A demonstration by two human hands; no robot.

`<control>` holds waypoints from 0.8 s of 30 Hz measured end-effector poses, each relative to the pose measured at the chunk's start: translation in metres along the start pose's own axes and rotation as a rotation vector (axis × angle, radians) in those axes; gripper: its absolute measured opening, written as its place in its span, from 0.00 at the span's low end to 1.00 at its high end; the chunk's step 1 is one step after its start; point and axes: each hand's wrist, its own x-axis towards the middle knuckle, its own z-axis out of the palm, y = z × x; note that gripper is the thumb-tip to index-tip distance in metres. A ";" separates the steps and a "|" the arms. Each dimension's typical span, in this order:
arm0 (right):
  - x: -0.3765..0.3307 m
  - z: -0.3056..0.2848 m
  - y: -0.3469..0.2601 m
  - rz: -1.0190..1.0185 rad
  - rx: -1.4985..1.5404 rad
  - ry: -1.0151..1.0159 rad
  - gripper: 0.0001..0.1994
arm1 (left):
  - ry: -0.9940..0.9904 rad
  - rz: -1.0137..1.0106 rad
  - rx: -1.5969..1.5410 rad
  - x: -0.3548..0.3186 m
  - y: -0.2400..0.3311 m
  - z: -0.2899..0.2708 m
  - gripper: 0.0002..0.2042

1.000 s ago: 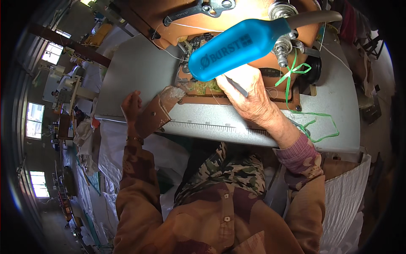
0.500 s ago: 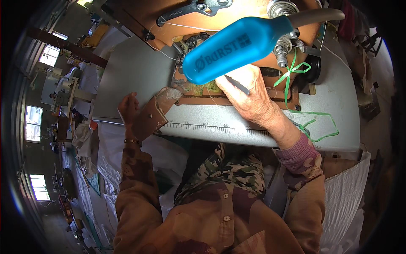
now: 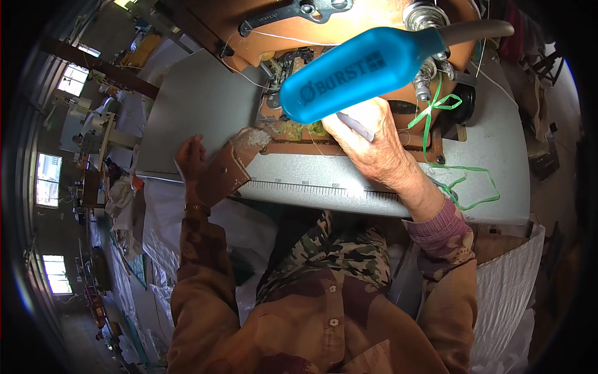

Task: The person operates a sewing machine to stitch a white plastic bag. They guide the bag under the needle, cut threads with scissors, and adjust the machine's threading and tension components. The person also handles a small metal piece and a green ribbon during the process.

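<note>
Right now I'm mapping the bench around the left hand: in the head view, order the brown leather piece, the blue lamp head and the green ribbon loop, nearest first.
From the left hand:
1. Brown leather piece, touching it, just right.
2. Blue lamp head, up and right.
3. Green ribbon loop, far right on the table.

I have one view, from the camera worn on the head, looking steeply down past the person's chest onto the bench (image 3: 187, 106). It sits close: the blue handle (image 3: 361, 71) almost fills the top centre, just above the bench's near edge. The fisheye bends the bench edges, and a dark rim rings the picture. Left of the bench, the workshop with its windows (image 3: 48, 187) falls away, small and curved.
</note>
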 end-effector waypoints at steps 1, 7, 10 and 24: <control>0.000 0.000 0.000 0.042 0.032 -0.011 0.09 | -0.004 0.015 -0.003 0.000 0.000 0.000 0.11; -0.002 0.000 0.002 -0.017 -0.051 -0.008 0.08 | 0.008 -0.020 -0.014 0.000 -0.003 0.000 0.10; -0.002 0.000 0.002 0.005 -0.048 -0.008 0.09 | -0.001 0.007 -0.015 0.003 -0.003 -0.002 0.10; -0.003 0.003 0.001 -0.034 -0.118 0.015 0.08 | -0.011 0.001 0.019 0.001 -0.001 -0.001 0.10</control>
